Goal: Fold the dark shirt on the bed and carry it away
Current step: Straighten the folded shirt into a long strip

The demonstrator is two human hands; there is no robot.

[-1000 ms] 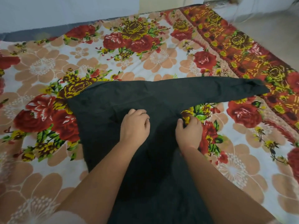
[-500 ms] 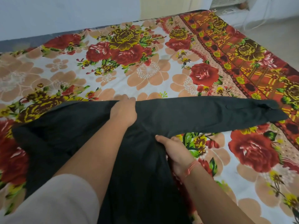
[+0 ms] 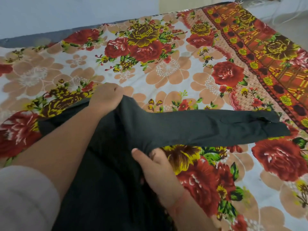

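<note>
The dark shirt (image 3: 126,147) lies on the flowered bed, its body running toward me and one long sleeve (image 3: 216,127) stretched out flat to the right. My left hand (image 3: 106,97) grips the shirt's far edge near the shoulder and lifts a fold of cloth. My right hand (image 3: 158,167) pinches the shirt at the underarm, where the sleeve meets the body, thumb on top. The shirt's left part is hidden under my left forearm.
The bed sheet (image 3: 166,70) has red and peach flowers, with a red and orange patterned border (image 3: 266,52) along its right side. A pale wall (image 3: 66,12) runs behind the bed. Bare floor (image 3: 286,19) shows at the top right.
My left hand moved from the shirt's middle up to its far edge and took hold there. My right hand turned and closed on the underarm. The view shifted left and closer.
</note>
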